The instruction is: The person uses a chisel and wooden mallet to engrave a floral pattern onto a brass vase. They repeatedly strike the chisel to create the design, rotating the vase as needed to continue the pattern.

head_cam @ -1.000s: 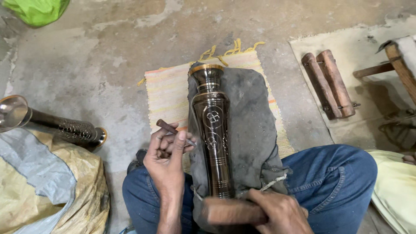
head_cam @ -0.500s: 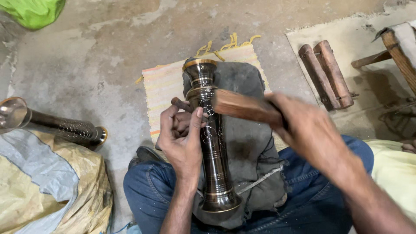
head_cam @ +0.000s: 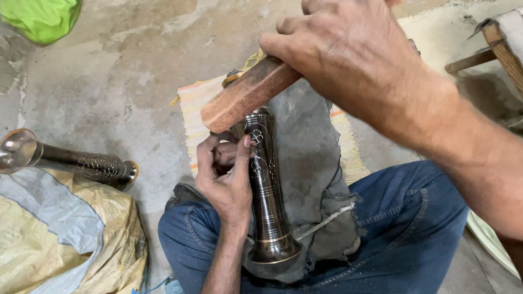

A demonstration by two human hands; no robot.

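Dark engraved metal vase (head_cam: 266,190) lies lengthwise along my lap, mouth nearest me. My left hand (head_cam: 226,177) pinches a small tool against it; my right hand (head_cam: 348,54), closed round a wooden block (head_cam: 248,93), hangs above.

Second metal vase (head_cam: 71,161) beside yellow sack (head_cam: 81,239), green cloth (head_cam: 41,19), wooden stool (head_cam: 498,49).

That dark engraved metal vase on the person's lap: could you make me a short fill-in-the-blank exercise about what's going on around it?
1. The right hand grips a block made of ____, raised above the engraved vase.
2. The left hand rests its fingers against the vase's ____ side, as seen in the picture.
3. The vase lies on a grey cloth across legs in blue ____.
4. A second vase lies on the concrete floor, beside a ____ sack.

Missing words: wood; left; jeans; yellow
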